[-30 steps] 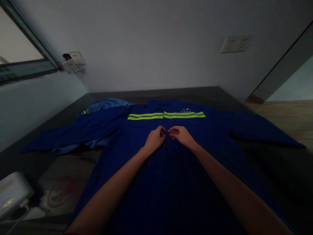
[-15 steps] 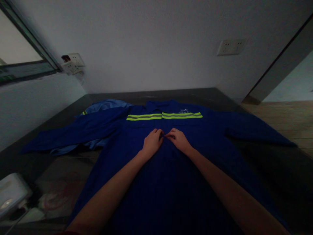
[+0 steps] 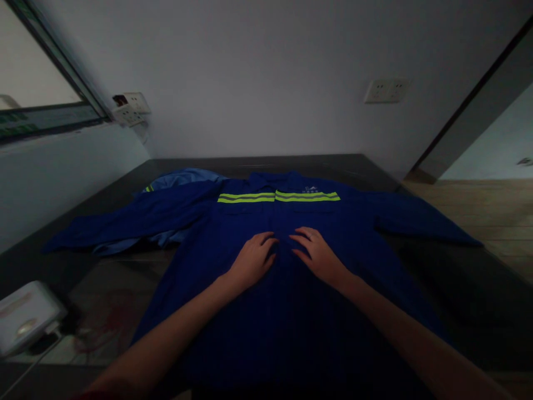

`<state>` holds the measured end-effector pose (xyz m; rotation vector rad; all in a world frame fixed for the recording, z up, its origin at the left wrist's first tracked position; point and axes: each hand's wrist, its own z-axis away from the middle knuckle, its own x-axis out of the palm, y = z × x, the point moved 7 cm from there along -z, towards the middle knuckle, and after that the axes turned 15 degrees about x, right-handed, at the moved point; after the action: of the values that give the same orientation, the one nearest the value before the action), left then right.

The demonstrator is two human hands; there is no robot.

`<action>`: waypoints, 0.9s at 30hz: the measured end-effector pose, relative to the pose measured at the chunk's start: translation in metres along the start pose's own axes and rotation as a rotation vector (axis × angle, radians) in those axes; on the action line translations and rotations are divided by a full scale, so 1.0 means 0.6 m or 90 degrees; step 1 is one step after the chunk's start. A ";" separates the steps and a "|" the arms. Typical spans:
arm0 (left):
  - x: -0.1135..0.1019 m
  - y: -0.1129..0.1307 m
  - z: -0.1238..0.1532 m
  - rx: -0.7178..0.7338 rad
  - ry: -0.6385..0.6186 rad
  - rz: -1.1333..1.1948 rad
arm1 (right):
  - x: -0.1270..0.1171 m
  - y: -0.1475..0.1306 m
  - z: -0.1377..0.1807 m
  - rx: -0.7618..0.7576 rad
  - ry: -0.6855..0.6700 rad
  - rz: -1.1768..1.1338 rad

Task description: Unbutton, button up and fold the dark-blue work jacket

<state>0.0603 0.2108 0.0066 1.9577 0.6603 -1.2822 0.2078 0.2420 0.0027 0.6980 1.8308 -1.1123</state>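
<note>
Fingers point(image 3: 267, 241) of the left hand point(image 3: 251, 259) and right hand point(image 3: 318, 255) curve apart, gripping nothing, at the blue work jacket's point(image 3: 233, 225) front. Toward the bench's point(image 3: 328, 161) left edge, one sleeve point(image 3: 137, 211) overlaps a lighter-blue garment point(image 3: 183, 176); the jacket lies flat, collar point(image 3: 272, 178) toward the far edge, seemingly so both hands reach its middle; another sleeve point(image 3: 420, 215) points rightward.

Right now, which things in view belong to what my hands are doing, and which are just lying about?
Part of the work:
- Dark blue garment, spread out
- Left hand and right hand, open at its front; contact unclear

Apparently just lying about:
- Lighter blue cloth, partly covered by the garment
- White device, lower left
</note>
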 end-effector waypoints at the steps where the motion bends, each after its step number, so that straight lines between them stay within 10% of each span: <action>1: 0.004 0.012 0.014 0.006 -0.016 0.004 | -0.003 0.004 0.017 0.006 -0.005 0.025; 16: 0.044 0.061 0.082 0.045 -0.099 -0.040 | 0.009 0.068 0.097 0.030 -0.109 0.179; 27: 0.020 0.047 0.025 -0.020 -0.060 0.126 | -0.014 -0.083 0.090 0.123 -0.102 0.081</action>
<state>0.0768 0.1822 -0.0008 1.8728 0.4258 -1.2248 0.1928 0.1711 0.0183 0.8013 1.5364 -1.2350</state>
